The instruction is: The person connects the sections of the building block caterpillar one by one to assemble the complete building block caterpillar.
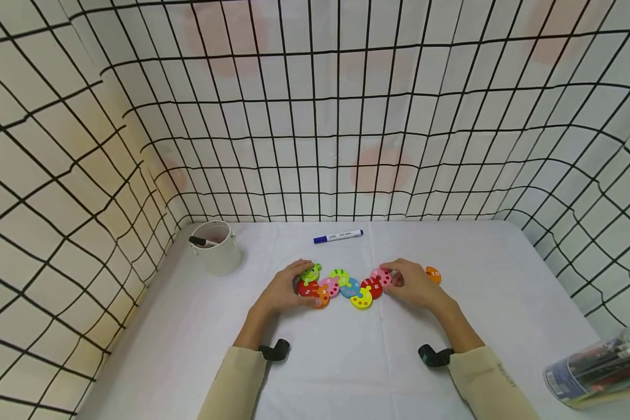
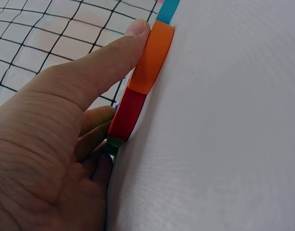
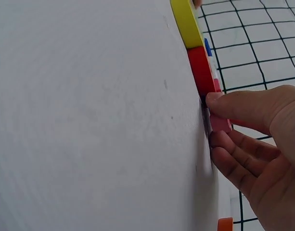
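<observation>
A row of colourful caterpillar puzzle pieces (image 1: pixel 350 287) lies flat on the white table, linked in a wavy chain. At its left end is a green head piece (image 1: pixel 311 274) with a face. My left hand (image 1: pixel 283 289) spans that end: the thumb lies against the orange piece (image 2: pixel 154 57), while the other fingers reach round the far side by the red piece (image 2: pixel 128 115). At the other end, my right hand (image 1: pixel 413 283) pinches a pink piece (image 3: pixel 220 123) between thumb and fingers, beside a red piece (image 3: pixel 201 70). A separate orange piece (image 1: pixel 433 275) lies just beyond the right hand.
Behind the chain lies a blue-capped marker (image 1: pixel 338 237). A white bucket (image 1: pixel 223 258) holding a black marker stands at the back left. At the front right is a clear jar (image 1: pixel 598 367) of pencils. Black wire mesh (image 1: pixel 320 134) borders the table's back and sides.
</observation>
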